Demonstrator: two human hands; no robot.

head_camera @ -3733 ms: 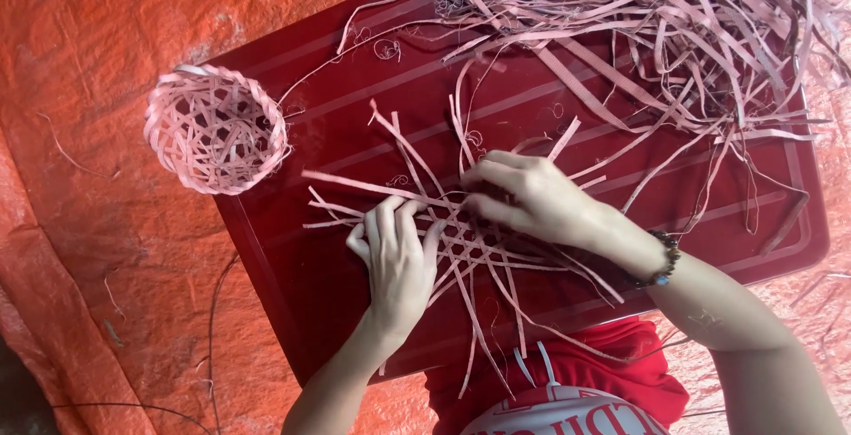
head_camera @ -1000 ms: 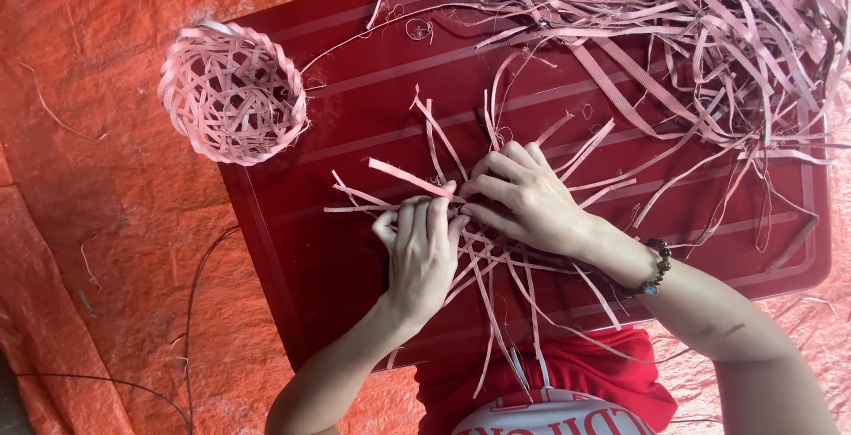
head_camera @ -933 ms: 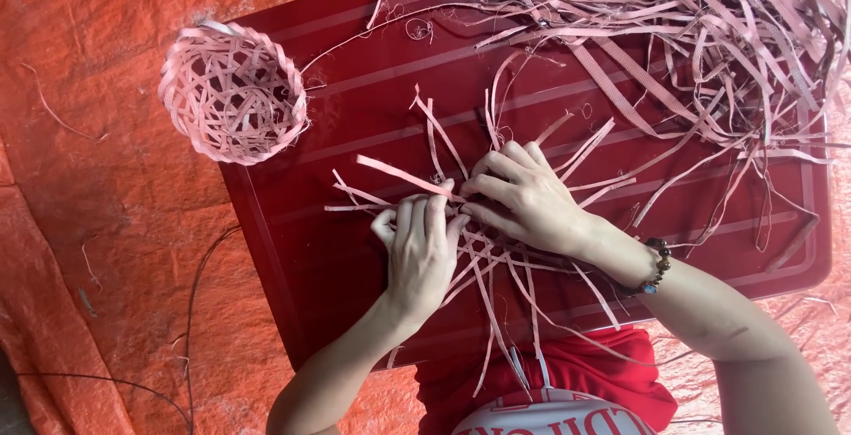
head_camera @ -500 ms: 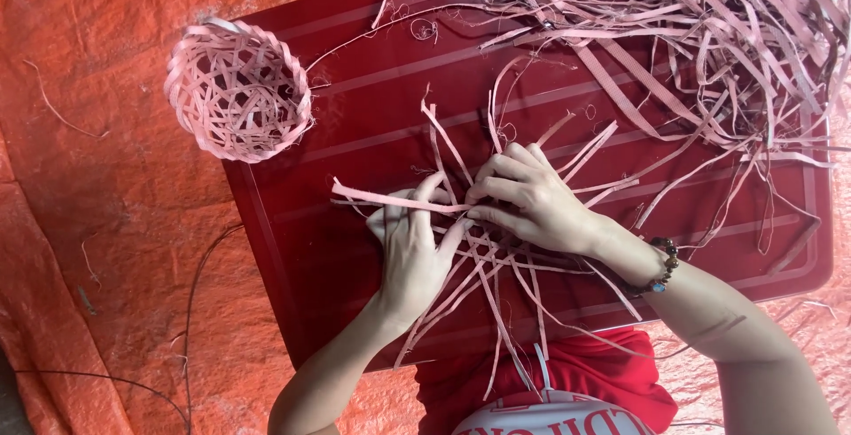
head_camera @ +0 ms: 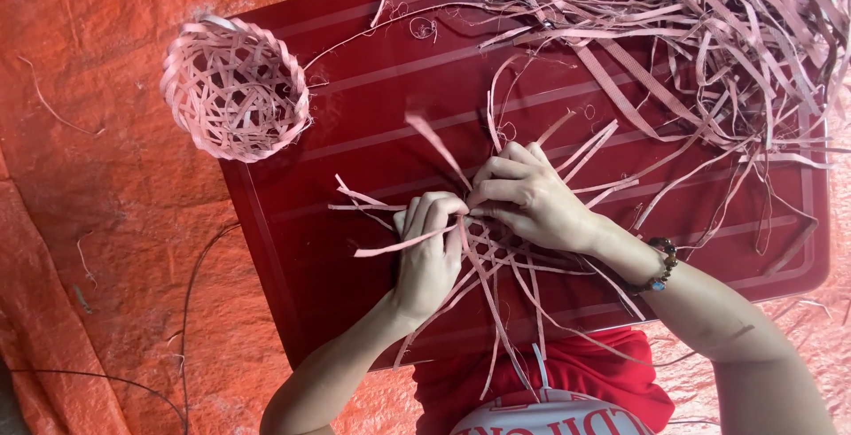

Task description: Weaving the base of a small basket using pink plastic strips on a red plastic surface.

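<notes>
Finished basket (head_camera: pixel 235 88): a small round open-weave basket of pink strips, complete with wall and rim, sits at the left far corner of the red board (head_camera: pixel 355 134), overhanging its edge.

Work in hand (head_camera: pixel 496 244): a flat woven start of pink strips lies near the middle of the near edge of the board. Only a small lattice centre is woven, and long unwoven ends fan out on all sides. Judged from this, the base is at an early stage and no wall has been raised.

Left hand (head_camera: pixel 428 253): palm down on the left side of the lattice, fingers curled closed, pinching one strip that runs out to the left. The forearm enters from the near edge.

Right hand (head_camera: pixel 532 200): palm down, just beside the left hand, fingertips bent and pressed together on strips at the far side of the lattice. Which strip it grips cannot be told. A beaded bracelet (head_camera: pixel 660 267) sits on the wrist.

Strip stock (head_camera: pixel 709 36): a loose heap of pink strips covers the right far corner of the board.

Support: the board rests on an orange tarpaulin (head_camera: pixel 89 222).
</notes>
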